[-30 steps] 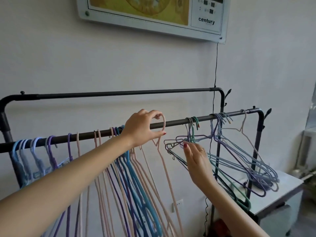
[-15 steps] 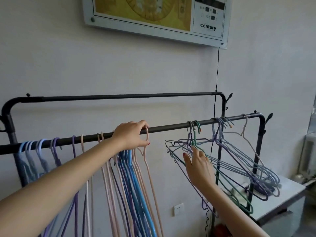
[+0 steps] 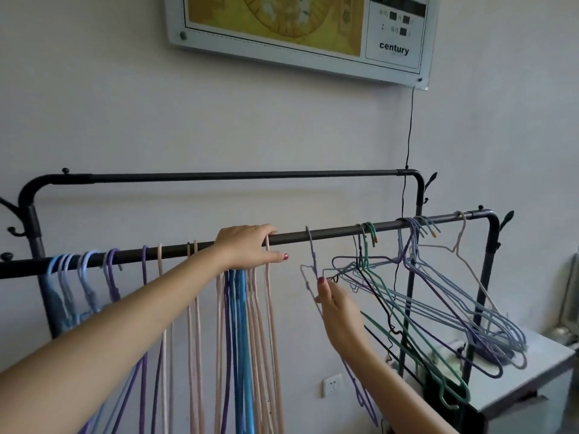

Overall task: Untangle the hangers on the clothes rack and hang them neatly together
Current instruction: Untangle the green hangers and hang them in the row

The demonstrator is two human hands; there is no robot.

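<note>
Now right hand [image 3: 336, 303] pinches purple hanger [image 3: 310, 261].

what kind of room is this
Probably a room in a home, maybe a laundry or spare room: a black clothes rack full of hangers stands against a plain wall with a socket and a framed panel.

rack [image 3: 329, 234]: black | hangers [image 3: 241, 324]: pink, blue, purple, green | wall [image 3: 125, 120]: seemingly white
</note>
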